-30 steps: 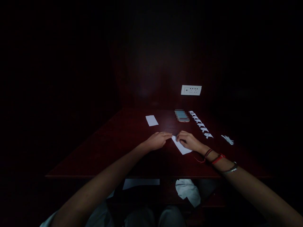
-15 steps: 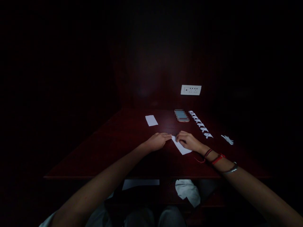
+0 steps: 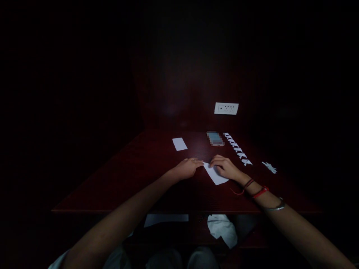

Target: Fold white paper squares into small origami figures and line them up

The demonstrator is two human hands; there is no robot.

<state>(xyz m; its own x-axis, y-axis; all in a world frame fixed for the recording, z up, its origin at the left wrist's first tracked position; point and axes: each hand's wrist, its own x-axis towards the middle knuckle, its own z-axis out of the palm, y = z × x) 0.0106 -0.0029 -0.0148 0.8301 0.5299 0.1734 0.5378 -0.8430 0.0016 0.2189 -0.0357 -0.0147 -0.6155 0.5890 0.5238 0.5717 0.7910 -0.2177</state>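
A white piece of paper (image 3: 216, 177) lies on the dark red table in front of me, its near end coming to a corner. The fingers of my left hand (image 3: 187, 167) are held together and reach the upper left corner of this paper, gripping it there. On its far right part, the curled fingers of my right hand (image 3: 225, 167) press down, thumb tucked beneath them. Both hands hide some of the paper, so I cannot see whether a fold lies under the fingers.
A white paper rectangle (image 3: 180, 144) and a phone with a blurred screen (image 3: 215, 138) lie farther back. Right of them runs a row of folded paper pieces (image 3: 235, 147), then a small bundle of paper strips (image 3: 269, 167). Under the tabletop (image 3: 112, 186) are white paper (image 3: 166, 219) and pale cloth (image 3: 222, 228).
My right hand has shifted very slightly to the right, and a little more of the paper shows below it. My left hand stays at the corner.
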